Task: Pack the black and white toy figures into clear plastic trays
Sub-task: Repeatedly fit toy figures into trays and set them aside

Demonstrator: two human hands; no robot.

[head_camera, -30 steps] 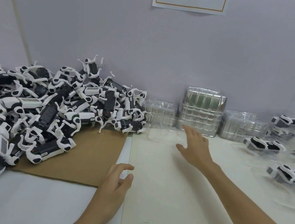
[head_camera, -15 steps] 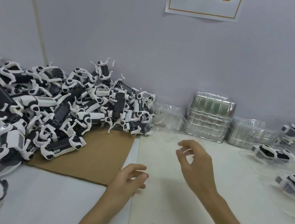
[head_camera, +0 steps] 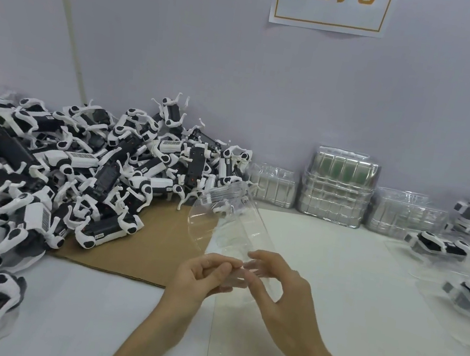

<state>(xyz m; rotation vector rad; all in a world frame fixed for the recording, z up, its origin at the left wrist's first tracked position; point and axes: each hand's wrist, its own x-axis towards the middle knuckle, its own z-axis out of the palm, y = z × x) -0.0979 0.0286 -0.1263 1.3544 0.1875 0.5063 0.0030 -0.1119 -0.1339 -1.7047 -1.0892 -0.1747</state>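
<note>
Okay, both your hands are up over the table [head_camera: 346, 299], fingertips nearly meeting. Your left hand [head_camera: 202, 275] has its fingers curled, thumb and fingertips pinching the near edge of a clear tray [head_camera: 230, 222]. Your right hand [head_camera: 278, 292] is just beside it, fingers curled, thumb and forefinger bent into a ring, pinching the same edge. How much of the tray sits behind your fingers is hard to tell since it's see-through. The tray is held off the surface and tilts up and away from your hands.

The pile of toy figures [head_camera: 78, 168] lies well to the left of your left hand and beyond it, black bodies and white legs all tangled, partly resting on a brown cardboard sheet [head_camera: 155, 245] whose near edge runs just left of your left wrist. Beyond both hands, against the wall, stand the tray stacks [head_camera: 338, 189], the middle one tallest. Far to the right of your right hand are packed figures [head_camera: 441, 246] sitting in clear plastic. Above, on the wall, hangs a white sign [head_camera: 332, 4] with orange characters, its top cut off.
</note>
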